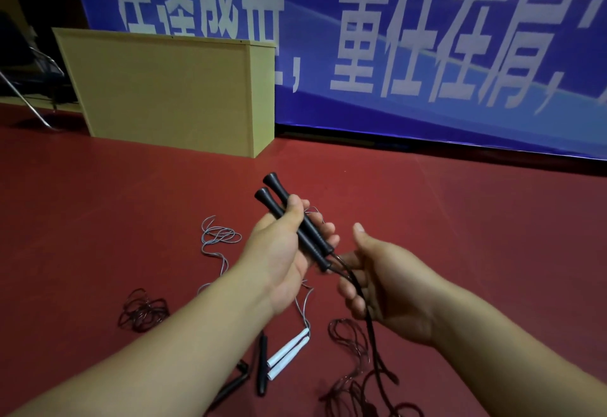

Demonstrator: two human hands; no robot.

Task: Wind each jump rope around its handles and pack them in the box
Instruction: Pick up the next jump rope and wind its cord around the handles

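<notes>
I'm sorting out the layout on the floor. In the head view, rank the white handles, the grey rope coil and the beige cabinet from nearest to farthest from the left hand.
From the left hand:
1. White handles, on the floor just below the hand.
2. Grey rope coil, on the floor to its left.
3. Beige cabinet, far back left, against the banner.

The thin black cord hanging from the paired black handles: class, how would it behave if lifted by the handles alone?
The thin black cord sags from the black handles, so probably floppy. Its loops on the red floor suggest it may tangle.
</notes>
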